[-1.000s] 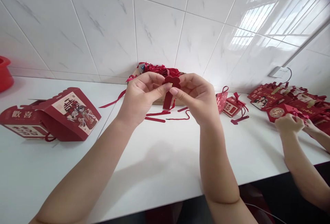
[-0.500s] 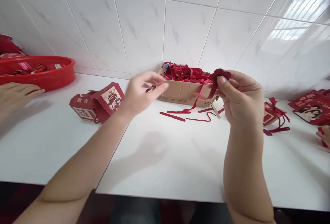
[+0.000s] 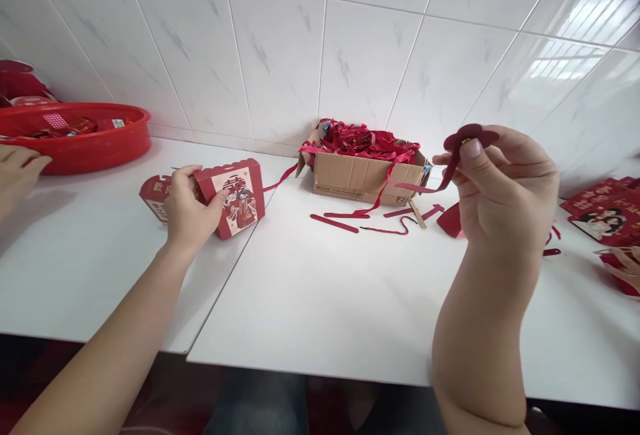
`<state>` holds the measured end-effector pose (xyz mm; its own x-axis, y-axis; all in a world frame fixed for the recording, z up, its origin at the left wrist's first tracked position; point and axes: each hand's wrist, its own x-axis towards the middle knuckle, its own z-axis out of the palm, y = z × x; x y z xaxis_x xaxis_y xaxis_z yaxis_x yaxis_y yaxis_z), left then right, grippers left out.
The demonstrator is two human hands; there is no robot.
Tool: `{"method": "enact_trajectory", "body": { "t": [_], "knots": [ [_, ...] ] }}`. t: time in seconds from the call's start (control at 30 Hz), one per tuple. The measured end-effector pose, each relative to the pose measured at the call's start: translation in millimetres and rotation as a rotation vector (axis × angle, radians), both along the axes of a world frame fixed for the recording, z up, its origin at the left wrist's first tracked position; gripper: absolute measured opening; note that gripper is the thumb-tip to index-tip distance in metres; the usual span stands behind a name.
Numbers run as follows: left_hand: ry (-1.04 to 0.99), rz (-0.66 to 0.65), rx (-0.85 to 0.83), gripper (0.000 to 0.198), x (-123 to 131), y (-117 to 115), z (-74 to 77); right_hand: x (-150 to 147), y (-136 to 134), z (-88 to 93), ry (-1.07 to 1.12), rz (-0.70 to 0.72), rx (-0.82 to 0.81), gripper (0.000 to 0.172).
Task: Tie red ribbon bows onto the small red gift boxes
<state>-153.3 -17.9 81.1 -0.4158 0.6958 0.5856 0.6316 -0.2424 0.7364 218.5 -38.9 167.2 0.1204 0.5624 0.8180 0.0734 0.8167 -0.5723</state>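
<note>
My left hand (image 3: 193, 205) grips a red gift box (image 3: 243, 198) with a printed figure on its pale panel, thumb on the front and fingers over the top. Right behind that hand stands another red box (image 3: 154, 188) with white characters, partly covered. Raised over the right side of the table, my right hand (image 3: 500, 181) pinches a dark red flower-shaped piece (image 3: 473, 133) between thumb and fingers. A dark red strip (image 3: 430, 188) hangs from it toward the left.
A cardboard box (image 3: 360, 178) full of red ribbons stands against the tiled wall. Before it lie red strips (image 3: 335, 223) and a cord (image 3: 390, 231). A red basin (image 3: 100, 148) is at left, with another person's hand (image 3: 20, 175); at right are printed red cards (image 3: 605, 211) and another hand (image 3: 627, 268).
My left hand has moved left and down from mid-air and taken hold of the gift box. My right hand has shifted right with the flower-shaped piece.
</note>
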Motion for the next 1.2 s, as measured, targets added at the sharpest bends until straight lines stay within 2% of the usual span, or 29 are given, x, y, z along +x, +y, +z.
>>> {"method": "enact_trajectory", "body": {
  "t": [0.1,0.2,0.27,0.4,0.5,0.6,0.7,0.77,0.83,0.9,0.97,1.1,1.2],
  "knots": [
    [-0.053,-0.200,0.096,0.078,25,-5,5.9,-4,1,1.5,0.040,0.027,0.010,0.010],
    [-0.052,-0.392,0.097,0.058,60,-13,10.8,-12,5,-0.7,0.038,0.023,0.016,0.010],
    [-0.070,-0.526,0.042,0.047,85,-16,11.1,-16,8,-7.4,-0.030,0.021,-0.003,0.009],
    [-0.028,-0.637,-0.006,0.044,124,-11,4.7,-17,8,-37.3,-0.288,0.147,-0.036,0.007],
    [0.050,-0.650,-0.002,0.041,140,-6,-3.4,-15,3,-67.3,-0.373,0.138,0.013,0.010],
    [0.114,-0.662,0.014,0.037,148,-8,-11.0,-17,-2,-92.2,-0.434,0.039,0.099,0.019],
    [0.196,-0.665,0.039,0.034,151,-15,-16.5,-23,-2,-106.6,-0.525,-0.126,0.194,0.022],
    [0.189,-0.667,0.030,0.035,151,-19,-19.2,-28,-2,-111.4,-0.441,-0.220,0.212,0.021],
    [0.126,-0.680,-0.013,0.037,149,-22,-21.4,-31,-1,-113.7,-0.229,-0.243,0.139,0.018],
    [0.044,-0.706,-0.054,0.038,148,-24,-22.9,-32,-1,-114.3,-0.067,-0.159,0.035,0.017],
    [-0.041,-0.746,-0.089,0.038,146,-25,-23.1,-29,0,-113.2,-0.040,-0.019,0.000,0.020],
    [-0.188,-0.816,-0.147,0.037,145,-28,-19.7,-22,-1,-107.8,-0.104,0.144,0.102,0.029],
    [-0.256,-0.809,-0.173,0.034,144,-30,-16.2,-20,-4,-104.9,-0.225,0.227,0.149,0.030]
  ]
}}
